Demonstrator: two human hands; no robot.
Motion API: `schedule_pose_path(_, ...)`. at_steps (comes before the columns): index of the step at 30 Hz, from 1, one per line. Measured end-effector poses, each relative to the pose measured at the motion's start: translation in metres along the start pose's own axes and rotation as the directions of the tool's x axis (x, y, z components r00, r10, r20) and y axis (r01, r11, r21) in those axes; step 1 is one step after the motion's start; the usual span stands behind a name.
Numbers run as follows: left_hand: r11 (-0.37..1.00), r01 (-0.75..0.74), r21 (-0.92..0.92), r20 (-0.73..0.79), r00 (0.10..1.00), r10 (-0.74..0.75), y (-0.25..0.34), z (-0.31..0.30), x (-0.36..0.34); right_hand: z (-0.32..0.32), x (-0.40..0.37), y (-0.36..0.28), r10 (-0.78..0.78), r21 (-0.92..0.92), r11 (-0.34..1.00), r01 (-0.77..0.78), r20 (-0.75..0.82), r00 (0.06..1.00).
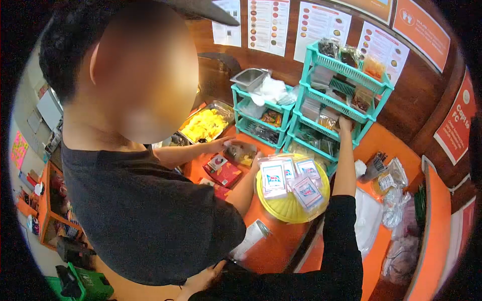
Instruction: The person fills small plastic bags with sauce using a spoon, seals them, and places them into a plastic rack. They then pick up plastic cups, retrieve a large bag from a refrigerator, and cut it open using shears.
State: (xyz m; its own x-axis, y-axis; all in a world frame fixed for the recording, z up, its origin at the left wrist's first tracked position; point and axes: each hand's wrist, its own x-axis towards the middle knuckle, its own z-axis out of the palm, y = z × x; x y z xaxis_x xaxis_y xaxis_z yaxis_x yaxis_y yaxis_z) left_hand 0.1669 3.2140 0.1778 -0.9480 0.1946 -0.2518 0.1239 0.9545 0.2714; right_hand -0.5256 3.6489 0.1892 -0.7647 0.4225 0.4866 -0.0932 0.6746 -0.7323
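My right hand [345, 125] reaches into a middle shelf of the tall teal rack [346, 103], its fingers partly hidden among small plastic packets [327, 120]. Below that arm sits a round yellow lid [281, 213] bearing several clear packets with blue and red print [307, 192]. Low in the view, my left hand [205, 281] is beside the dark shirt of a co-worker, its fingers mostly out of sight. A paper slip [251, 238] lies on the orange counter above it.
A co-worker in a black T-shirt [145, 210] stands close on the left, hands at a clear plastic bag [241, 152]. Red boxes [221, 169] and a tray of yellow food [205, 125] are nearby. A shorter teal rack [263, 118] stands behind; plastic bags [396, 208] lie at right.
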Motion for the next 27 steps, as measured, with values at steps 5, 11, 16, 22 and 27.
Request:
schedule_pose_path(5,0.908,-0.345,0.236,-0.259,0.879,0.401,-0.01,0.01,0.002,-0.019,0.008,-0.002,0.041,0.294,0.951,-0.1,0.201,0.979)
schedule_pose_path(11,0.755,-0.511,0.411,-0.33,0.689,0.645,-0.004,-0.028,-0.004,-0.139,-0.124,-0.107,-0.201,0.18,0.966,0.183,0.086,0.976)
schedule_pose_path(16,0.649,-0.756,0.083,-0.409,0.568,0.714,-0.029,-0.007,-0.048,-0.255,-0.324,-0.232,0.058,0.149,0.988,-0.048,-0.062,0.996)
schedule_pose_path(22,0.549,-0.824,-0.142,-0.358,0.56,0.747,-0.101,0.05,-0.128,-0.245,-0.544,-0.152,0.104,0.371,0.921,-0.115,0.048,0.993)
schedule_pose_path(27,0.703,-0.615,-0.357,-0.022,0.758,0.652,-0.188,0.094,-0.182,-0.162,-0.686,-0.108,-0.04,0.06,0.998,0.024,0.272,0.961)
